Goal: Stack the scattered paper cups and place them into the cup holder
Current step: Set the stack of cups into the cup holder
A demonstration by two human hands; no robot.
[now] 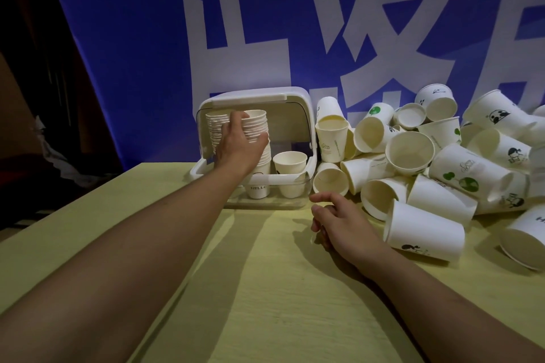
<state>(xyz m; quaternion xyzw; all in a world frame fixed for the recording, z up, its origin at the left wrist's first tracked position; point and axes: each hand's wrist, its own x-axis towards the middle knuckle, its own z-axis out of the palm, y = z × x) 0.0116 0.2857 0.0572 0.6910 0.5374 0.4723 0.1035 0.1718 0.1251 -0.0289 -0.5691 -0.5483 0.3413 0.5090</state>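
Note:
A white cup holder [308,115] with a raised clear lid stands at the table's back edge. Inside it stand tall stacks of white paper cups [257,124] on the left and a short stack [290,160] on the right. My left hand [240,141] grips the tall front stack inside the holder, fingers curled round it. My right hand [336,224] hovers low over the table in front of the holder, fingers loosely bent, holding nothing. Several loose paper cups [410,150] lie heaped to the right.
The heap of cups covers the table's right side, with one lying cup [424,230] just right of my right hand. A blue banner [147,38] with large white characters hangs behind. The yellow-green table [265,289] drops off at its left edge into a dark area.

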